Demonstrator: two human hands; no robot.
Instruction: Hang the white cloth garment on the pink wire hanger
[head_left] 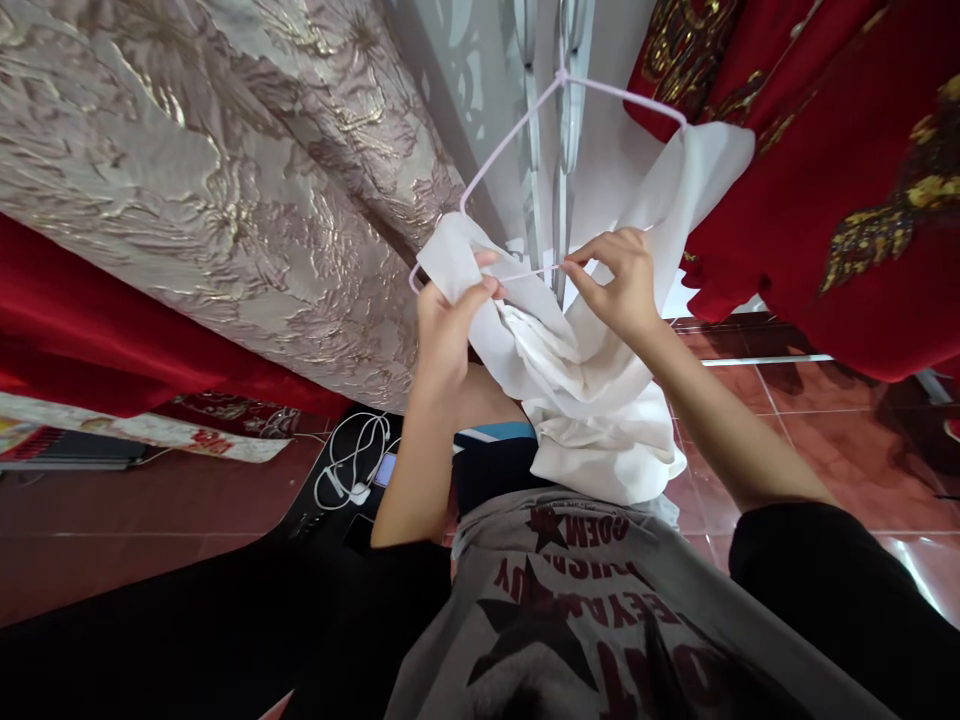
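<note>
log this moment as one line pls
left hand: gripping white cloth | right hand: pinching thin pink strand | hanger: white cloth draped over both ends

Open gap w/in hanger point(562, 77), patterned drape point(225, 200) blocking L, red drape point(810, 230) R; white cloth point(600, 455) below

Cloth point(604, 375) hangs on a hanger point(562, 77), between left fabric point(247, 190) and right garment point(847, 190).

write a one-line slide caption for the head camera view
Left hand gripping white fabric draped on a pale pink hanger, right hand pinching a thin pale strand.
</note>
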